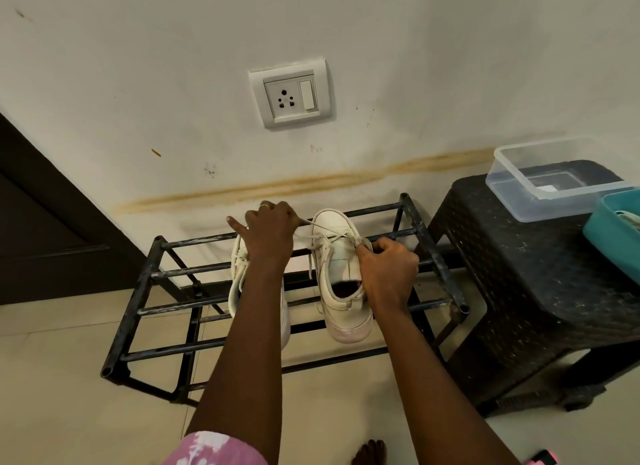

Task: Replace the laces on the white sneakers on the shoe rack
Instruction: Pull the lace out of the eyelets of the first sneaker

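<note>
Lace (pixel 315 225) pinched by left grip (pixel 268 232), right grip (pixel 388 274) (taut); tub (pixel 561 206) holds white scrap (pixel 548 188).

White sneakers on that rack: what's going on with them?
A person is working the lace on the right-hand sneaker, which stands on the black shoe rack. The left hand pulls one lace end taut to the side while the right hand pinches the lace by the eyelets. The other sneaker sits alongside.
</note>
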Demonstrator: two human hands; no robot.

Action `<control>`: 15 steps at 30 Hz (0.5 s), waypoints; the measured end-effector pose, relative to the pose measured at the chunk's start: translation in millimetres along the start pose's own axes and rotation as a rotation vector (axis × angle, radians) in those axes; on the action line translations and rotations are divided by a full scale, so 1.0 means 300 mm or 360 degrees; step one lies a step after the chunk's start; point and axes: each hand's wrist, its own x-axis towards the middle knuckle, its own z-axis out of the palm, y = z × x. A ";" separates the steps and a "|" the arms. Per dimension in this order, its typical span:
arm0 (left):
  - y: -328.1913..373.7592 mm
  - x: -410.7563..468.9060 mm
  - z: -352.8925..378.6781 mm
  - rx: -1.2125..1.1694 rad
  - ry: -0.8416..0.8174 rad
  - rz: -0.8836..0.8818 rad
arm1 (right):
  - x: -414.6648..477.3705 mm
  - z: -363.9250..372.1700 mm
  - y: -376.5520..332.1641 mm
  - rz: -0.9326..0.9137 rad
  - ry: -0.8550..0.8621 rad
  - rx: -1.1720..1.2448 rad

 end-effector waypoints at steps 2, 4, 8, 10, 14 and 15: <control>-0.014 0.006 0.000 -0.0148 0.0064 -0.0209 | -0.003 0.000 -0.001 0.0001 0.0008 -0.0007; -0.007 0.005 0.002 -0.0240 0.0069 -0.0398 | -0.004 0.000 -0.001 -0.0014 0.0016 -0.0025; 0.019 -0.003 0.017 -0.0116 -0.0014 -0.0318 | -0.003 -0.002 -0.001 -0.0021 0.0043 -0.0041; 0.032 0.003 0.020 -0.0060 -0.0056 -0.0018 | -0.005 -0.003 0.002 -0.0035 0.0043 -0.0047; 0.104 -0.007 0.024 -0.0134 -0.0233 0.0366 | -0.004 -0.002 0.001 -0.0044 0.0026 -0.0029; 0.125 -0.015 0.031 -0.0120 -0.0298 0.0401 | -0.002 -0.002 0.001 -0.0037 0.0013 -0.0017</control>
